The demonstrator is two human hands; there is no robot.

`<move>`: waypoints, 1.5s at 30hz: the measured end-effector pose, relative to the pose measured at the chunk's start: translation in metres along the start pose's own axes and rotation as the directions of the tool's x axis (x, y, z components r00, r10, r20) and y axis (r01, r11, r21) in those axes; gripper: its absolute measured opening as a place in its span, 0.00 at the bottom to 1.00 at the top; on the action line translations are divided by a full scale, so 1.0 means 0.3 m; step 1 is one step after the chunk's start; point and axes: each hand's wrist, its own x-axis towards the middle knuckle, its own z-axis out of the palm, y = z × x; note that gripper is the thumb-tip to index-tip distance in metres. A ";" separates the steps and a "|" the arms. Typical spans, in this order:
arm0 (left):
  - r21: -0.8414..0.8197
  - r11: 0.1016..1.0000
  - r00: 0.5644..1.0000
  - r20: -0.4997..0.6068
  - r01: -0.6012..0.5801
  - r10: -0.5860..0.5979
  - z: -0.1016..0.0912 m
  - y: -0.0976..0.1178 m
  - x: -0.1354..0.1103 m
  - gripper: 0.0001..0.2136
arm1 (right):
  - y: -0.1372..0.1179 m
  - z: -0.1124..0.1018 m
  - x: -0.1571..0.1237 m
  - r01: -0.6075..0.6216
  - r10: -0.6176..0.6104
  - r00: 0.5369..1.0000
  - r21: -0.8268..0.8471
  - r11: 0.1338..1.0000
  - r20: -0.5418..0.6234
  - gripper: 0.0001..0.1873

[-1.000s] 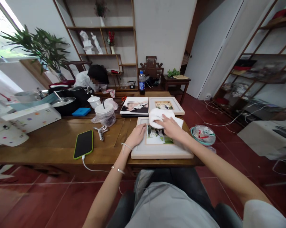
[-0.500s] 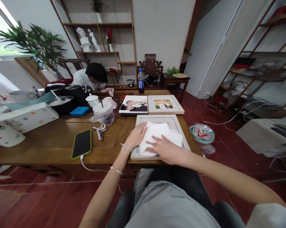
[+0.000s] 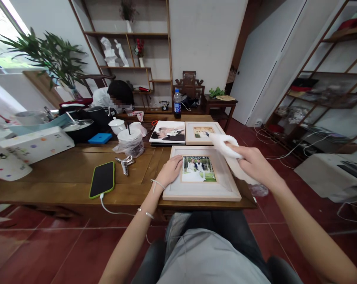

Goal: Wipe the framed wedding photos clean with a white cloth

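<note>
A pale picture frame (image 3: 202, 194) with a photo of two people lies flat at the table's front edge. My left hand (image 3: 170, 170) rests with its fingers stretched out on the left side of this frame. Above the frame's right edge, my right hand (image 3: 253, 162) grips a white cloth (image 3: 224, 145), bunched at the fingers and hanging down on the right. Behind it lies a second framed photo (image 3: 203, 132), its right part covered by the cloth. A photo book (image 3: 168, 132) sits to the left of that one.
On the wooden table (image 3: 143, 169) are a phone (image 3: 102, 179) on a cable, a silver tripod-like piece (image 3: 125, 163), a bagged cup (image 3: 130, 142), a blue box (image 3: 100, 138) and a bottle (image 3: 177, 104). A person (image 3: 113, 94) sits bent forward across the table.
My right hand has lifted the white cloth off the near frame and carried it up and right, uncovering the photo. My left hand has stayed on the frame's left side.
</note>
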 end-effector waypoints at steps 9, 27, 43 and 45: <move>-0.085 0.994 0.998 -0.001 -0.063 0.063 -0.023 -0.011 -0.022 0.19 | -0.367 0.339 -0.056 0.210 -0.134 0.892 -0.135 0.968 0.432 0.29; 0.054 0.998 1.000 0.000 -0.015 0.015 0.015 -0.009 -0.018 0.18 | 0.026 0.051 -0.123 -0.001 0.017 0.877 -0.034 0.999 0.481 0.28; 0.062 0.998 1.000 0.016 -0.027 0.026 -0.001 0.004 -0.024 0.17 | 0.059 0.313 0.327 0.296 -0.337 0.935 -0.277 0.914 -0.113 0.31; 0.059 0.998 0.999 0.025 -0.031 0.030 -0.006 0.009 -0.023 0.16 | 0.023 0.386 0.368 0.431 -0.417 0.902 -0.258 0.865 0.109 0.31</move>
